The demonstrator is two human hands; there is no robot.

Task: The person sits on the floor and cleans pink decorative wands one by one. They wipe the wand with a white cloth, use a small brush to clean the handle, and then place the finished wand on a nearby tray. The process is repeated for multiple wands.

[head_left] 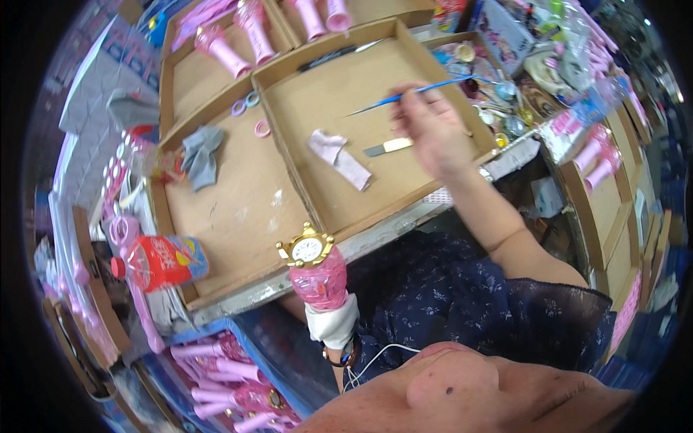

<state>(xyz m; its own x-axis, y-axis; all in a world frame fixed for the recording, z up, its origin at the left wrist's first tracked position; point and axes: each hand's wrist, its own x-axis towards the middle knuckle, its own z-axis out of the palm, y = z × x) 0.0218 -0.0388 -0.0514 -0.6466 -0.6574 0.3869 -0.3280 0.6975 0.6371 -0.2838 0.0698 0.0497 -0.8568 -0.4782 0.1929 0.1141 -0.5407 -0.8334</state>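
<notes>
My right hand [427,127] holds a thin blue paintbrush [398,98] over the right cardboard tray [379,224]; its fine tip points left. My left hand [331,325], covered with white cloth and with a dark watch at the wrist, is closed around the lower part of a pink translucent plastic piece [318,279]. A gold crown-shaped ring with a white patterned disc [307,249] tops that piece, near the trays' front edge. Below my right hand lie a small flat blade with a pale handle [387,146] and a folded pale pink cloth [340,159].
A grey cloth [203,154] and small tape-like rings [262,128] lie in the left tray. A red-labelled bottle [168,263] lies at its left edge. Pink handles [222,51] fill trays behind; more stand in a blue-rimmed bin [233,373]. A cluttered box [487,86] is right.
</notes>
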